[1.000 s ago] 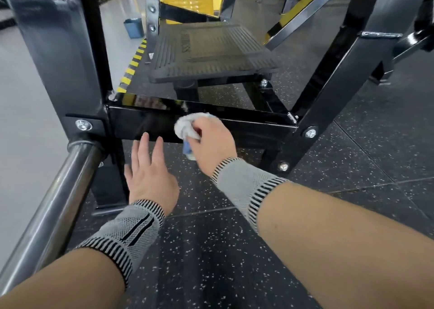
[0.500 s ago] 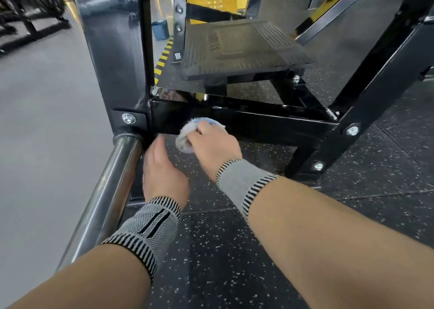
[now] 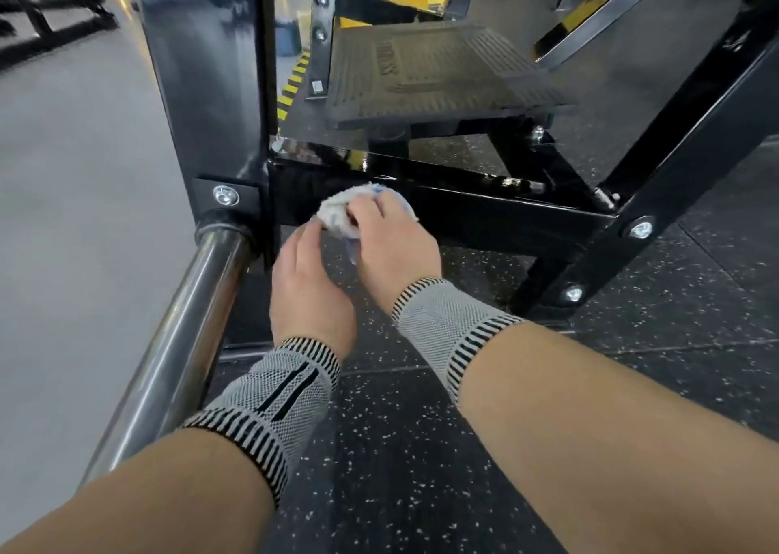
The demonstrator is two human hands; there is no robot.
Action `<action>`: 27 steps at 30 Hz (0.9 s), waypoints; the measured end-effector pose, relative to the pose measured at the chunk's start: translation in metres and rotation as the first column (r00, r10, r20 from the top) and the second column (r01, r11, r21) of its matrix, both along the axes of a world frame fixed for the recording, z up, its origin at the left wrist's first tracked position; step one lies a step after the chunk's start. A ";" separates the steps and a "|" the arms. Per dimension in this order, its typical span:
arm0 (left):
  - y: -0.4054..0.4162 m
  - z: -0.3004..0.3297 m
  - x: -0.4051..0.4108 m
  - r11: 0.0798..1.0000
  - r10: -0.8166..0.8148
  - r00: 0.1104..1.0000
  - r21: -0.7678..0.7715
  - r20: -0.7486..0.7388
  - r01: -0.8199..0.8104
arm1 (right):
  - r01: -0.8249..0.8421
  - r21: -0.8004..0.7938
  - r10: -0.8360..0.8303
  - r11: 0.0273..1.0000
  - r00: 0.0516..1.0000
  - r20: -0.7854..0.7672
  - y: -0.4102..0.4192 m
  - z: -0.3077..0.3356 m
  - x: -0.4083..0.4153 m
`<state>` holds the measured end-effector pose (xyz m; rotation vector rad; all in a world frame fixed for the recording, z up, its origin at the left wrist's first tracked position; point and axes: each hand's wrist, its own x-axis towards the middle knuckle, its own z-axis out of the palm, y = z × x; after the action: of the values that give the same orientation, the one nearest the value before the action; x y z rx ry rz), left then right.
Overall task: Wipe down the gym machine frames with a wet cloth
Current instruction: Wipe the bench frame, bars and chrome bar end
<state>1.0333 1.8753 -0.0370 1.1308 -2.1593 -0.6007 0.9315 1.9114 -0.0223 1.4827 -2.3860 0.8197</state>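
Both hands have come closer together since a moment ago, and the left hand (image 3: 310,288) has slid up until its fingertips touch the cloth (image 3: 337,212). Its fingers are bent at the tips against the lower left side of the cloth, but I cannot tell if they pinch it. Next to it, the right hand (image 3: 394,246) has its fingers curled over the white and blue cloth and presses it on the front of the low black crossbar (image 3: 506,212). Each wrist has a grey striped wrist wrap (image 3: 278,397). Just left of the hands, a shiny metal bar (image 3: 177,334) joins a wide black upright post (image 3: 202,81) beside a bolt (image 3: 225,195). Behind the crossbar sits a black ribbed foot plate (image 3: 434,73). On the right, a slanted black beam (image 3: 674,166) meets the crossbar. Under it all lies speckled black floor (image 3: 400,469), with grey floor on the left.
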 end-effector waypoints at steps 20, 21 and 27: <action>0.070 -0.022 -0.078 0.965 -0.173 0.921 -0.127 0.350 0.230 | 0.444 -0.030 -0.407 0.896 0.845 0.348 0.111 -0.038 -0.112; 0.073 -0.024 -0.080 0.963 -0.183 0.921 -0.124 0.344 0.238 | 0.520 -0.041 -0.450 0.853 0.774 0.446 0.115 -0.039 -0.117; 0.079 -0.034 -0.086 0.959 -0.232 0.912 -0.075 0.339 0.272 | 0.629 0.196 -0.504 0.752 0.357 0.787 0.111 -0.031 -0.123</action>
<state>0.9475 1.9539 -0.0711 0.9442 -2.6182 -0.4034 0.8085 2.0229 -0.0529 0.0027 -3.0119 1.6474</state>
